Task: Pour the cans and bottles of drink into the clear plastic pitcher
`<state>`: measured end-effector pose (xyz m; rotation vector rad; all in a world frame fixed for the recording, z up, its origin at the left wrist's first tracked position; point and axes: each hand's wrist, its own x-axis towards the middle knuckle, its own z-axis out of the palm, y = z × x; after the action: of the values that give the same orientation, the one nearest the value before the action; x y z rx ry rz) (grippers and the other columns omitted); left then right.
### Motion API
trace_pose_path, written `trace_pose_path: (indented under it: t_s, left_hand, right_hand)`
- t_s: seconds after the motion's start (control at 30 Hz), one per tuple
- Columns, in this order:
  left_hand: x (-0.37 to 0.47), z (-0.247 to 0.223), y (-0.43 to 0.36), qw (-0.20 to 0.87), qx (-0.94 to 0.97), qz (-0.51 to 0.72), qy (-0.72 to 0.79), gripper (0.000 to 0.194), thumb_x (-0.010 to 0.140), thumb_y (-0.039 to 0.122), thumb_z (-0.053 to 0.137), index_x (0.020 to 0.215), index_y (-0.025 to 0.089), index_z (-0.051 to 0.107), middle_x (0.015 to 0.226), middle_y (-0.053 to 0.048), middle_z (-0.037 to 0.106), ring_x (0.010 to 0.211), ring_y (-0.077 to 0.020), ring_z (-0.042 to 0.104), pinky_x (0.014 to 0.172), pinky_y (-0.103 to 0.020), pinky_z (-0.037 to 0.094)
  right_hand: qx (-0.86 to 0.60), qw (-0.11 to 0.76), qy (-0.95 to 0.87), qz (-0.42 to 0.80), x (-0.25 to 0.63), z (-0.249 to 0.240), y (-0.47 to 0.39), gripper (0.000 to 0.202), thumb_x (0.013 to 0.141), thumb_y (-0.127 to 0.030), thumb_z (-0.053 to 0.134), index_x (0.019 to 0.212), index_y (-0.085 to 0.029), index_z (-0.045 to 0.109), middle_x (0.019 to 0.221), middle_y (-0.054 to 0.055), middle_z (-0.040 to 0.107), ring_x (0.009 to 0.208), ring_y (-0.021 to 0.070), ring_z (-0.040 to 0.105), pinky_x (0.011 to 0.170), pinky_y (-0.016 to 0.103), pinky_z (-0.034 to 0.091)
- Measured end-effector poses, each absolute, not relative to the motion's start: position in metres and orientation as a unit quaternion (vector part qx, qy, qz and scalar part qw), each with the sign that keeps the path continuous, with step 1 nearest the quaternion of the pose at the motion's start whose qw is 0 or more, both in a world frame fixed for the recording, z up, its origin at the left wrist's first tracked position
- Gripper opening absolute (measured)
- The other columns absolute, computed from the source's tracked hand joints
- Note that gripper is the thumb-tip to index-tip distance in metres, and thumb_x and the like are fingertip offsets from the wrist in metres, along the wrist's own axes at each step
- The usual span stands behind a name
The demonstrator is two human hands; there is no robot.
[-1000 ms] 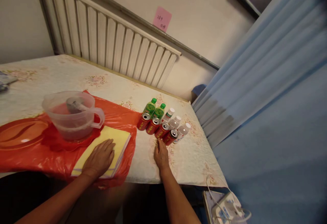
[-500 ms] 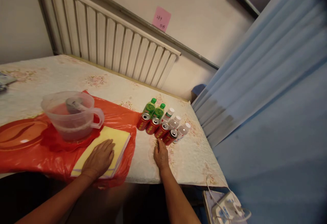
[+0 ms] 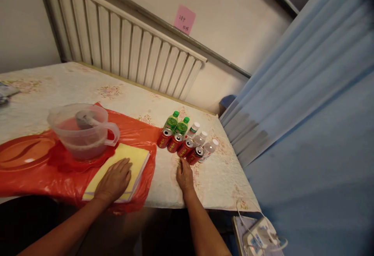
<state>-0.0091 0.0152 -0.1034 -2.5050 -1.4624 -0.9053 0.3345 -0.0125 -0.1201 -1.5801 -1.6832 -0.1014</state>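
The left hand (image 3: 114, 179) lies flat, palm down and fingers spread, on a yellow stack of paper sheets (image 3: 121, 166) atop an orange plastic sheet (image 3: 133, 131); nothing is grasped. Just beyond it stands a clear plastic measuring jug (image 3: 83, 130). The right hand (image 3: 184, 177) rests open on the floral tablecloth (image 3: 216, 182), fingertips just short of a row of four red drink cans (image 3: 180, 145), with green-capped and white-capped small bottles (image 3: 187, 129) behind them.

A flat yellow pad (image 3: 133, 163) lies on red plastic sheet (image 3: 140, 131), directly under the left grip (image 3: 113, 180). Four upright red cans (image 3: 180, 145) stand in a diagonal row just beyond the right grip (image 3: 184, 176).
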Motion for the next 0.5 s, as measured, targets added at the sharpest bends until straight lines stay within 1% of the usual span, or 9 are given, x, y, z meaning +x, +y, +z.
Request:
trace_pose_path:
  t_s: [0.17,0.5]
  left_hand:
    - [-0.0085,-0.1008,0.0143,0.043,-0.822,-0.302,-0.481,0.037,0.093,0.027,0.043,0.117,0.013,0.068,0.132,-0.020,0.067,0.126,-0.0332,0.060,0.108,-0.051,0.046]
    - [-0.0078,-0.0997,0.0141,0.037,-0.822,-0.295,-0.486,0.038,0.093,0.027,0.043,0.117,0.013,0.068,0.132,-0.020,0.066,0.126,-0.0334,0.060,0.109,-0.052,0.046]
  right_hand:
    - [-0.631,0.403,-0.663,-0.034,0.3329,-0.1168,-0.0132,0.046,0.090,-0.015,0.048,0.133,-0.013,0.061,0.128,0.018,0.067,0.118,0.0276,0.064,0.105,0.047,0.051]
    - [-0.634,0.395,-0.664,-0.027,0.3328,-0.1129,-0.0147,0.046,0.090,-0.015,0.048,0.134,-0.014,0.061,0.128,0.017,0.067,0.118,0.0266,0.064,0.106,0.045,0.050]
